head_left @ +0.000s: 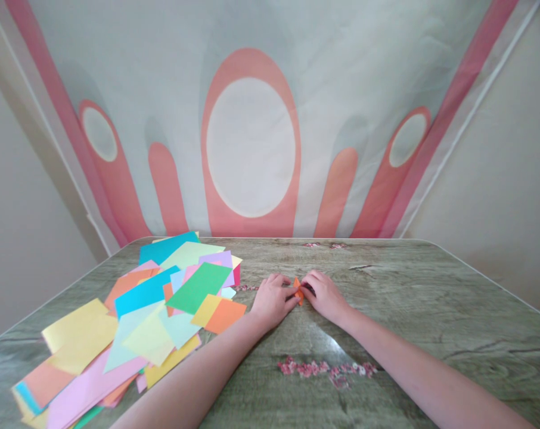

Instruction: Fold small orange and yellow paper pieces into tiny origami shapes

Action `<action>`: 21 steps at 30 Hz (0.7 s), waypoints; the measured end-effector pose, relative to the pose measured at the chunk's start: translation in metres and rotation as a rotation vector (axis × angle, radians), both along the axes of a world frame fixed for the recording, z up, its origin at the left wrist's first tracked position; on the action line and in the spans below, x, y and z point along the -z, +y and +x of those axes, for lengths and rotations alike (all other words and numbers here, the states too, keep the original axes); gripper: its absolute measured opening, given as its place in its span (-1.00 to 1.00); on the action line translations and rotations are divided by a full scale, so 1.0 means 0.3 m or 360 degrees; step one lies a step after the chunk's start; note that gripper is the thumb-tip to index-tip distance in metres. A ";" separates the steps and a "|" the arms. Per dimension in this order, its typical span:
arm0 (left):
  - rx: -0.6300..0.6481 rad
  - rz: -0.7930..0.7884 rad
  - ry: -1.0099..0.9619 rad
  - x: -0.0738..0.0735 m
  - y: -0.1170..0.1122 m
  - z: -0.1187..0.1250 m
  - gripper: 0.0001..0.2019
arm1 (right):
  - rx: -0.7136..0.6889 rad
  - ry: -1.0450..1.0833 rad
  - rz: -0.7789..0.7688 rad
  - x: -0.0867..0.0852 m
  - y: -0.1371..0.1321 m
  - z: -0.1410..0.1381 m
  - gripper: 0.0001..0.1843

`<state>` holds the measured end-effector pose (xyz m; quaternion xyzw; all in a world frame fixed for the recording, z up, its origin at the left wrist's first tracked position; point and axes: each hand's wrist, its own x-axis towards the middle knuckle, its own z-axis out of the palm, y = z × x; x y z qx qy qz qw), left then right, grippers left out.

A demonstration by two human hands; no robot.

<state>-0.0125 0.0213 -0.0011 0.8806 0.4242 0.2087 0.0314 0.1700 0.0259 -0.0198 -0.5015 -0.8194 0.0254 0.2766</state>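
Note:
A small folded piece of orange paper (298, 293) stands between my two hands, near the middle of the table. My left hand (274, 301) reaches it from the left, with thumb and forefinger closed on its edge. From the right, my right hand (322, 297) pinches the same paper with its fingertips. The fingers partly cover the paper, so its full folded shape cannot be made out.
A loose heap of coloured paper sheets (201, 289) lies on the left of the wood-patterned table (413, 298), close to my left forearm. Printed pink flowers (326, 368) mark the tabletop. Behind the table's far edge hangs a pink and grey backdrop (252, 226).

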 end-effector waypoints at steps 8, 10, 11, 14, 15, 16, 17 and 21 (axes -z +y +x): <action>-0.0035 0.0004 0.0024 -0.004 -0.004 0.001 -0.75 | -0.0087 -0.0295 0.0038 -0.028 -0.030 -0.013 -0.77; -0.0044 0.0010 0.0032 -0.005 -0.007 0.002 -0.75 | -0.0094 -0.0364 0.0045 -0.031 -0.033 -0.016 -0.75; -0.0050 0.0014 0.0034 -0.006 -0.008 0.003 -0.75 | -0.0092 -0.0388 0.0046 -0.031 -0.033 -0.016 -0.74; -0.0070 0.0025 0.0038 -0.007 -0.011 0.005 -0.75 | -0.0085 -0.0415 0.0038 -0.030 -0.030 -0.016 -0.70; -0.0072 0.0027 0.0042 -0.007 -0.011 0.005 -0.75 | -0.0088 -0.0412 0.0033 -0.029 -0.029 -0.015 -0.69; -0.0075 0.0027 0.0048 -0.008 -0.012 0.005 -0.75 | -0.0095 -0.0409 0.0029 -0.029 -0.027 -0.014 -0.69; -0.0080 0.0025 0.0056 -0.009 -0.012 0.005 -0.75 | -0.0101 -0.0409 0.0026 -0.029 -0.026 -0.014 -0.68; -0.0079 0.0022 0.0121 -0.018 -0.013 0.003 -0.74 | -0.0101 -0.0453 0.0031 -0.033 -0.027 -0.013 -0.68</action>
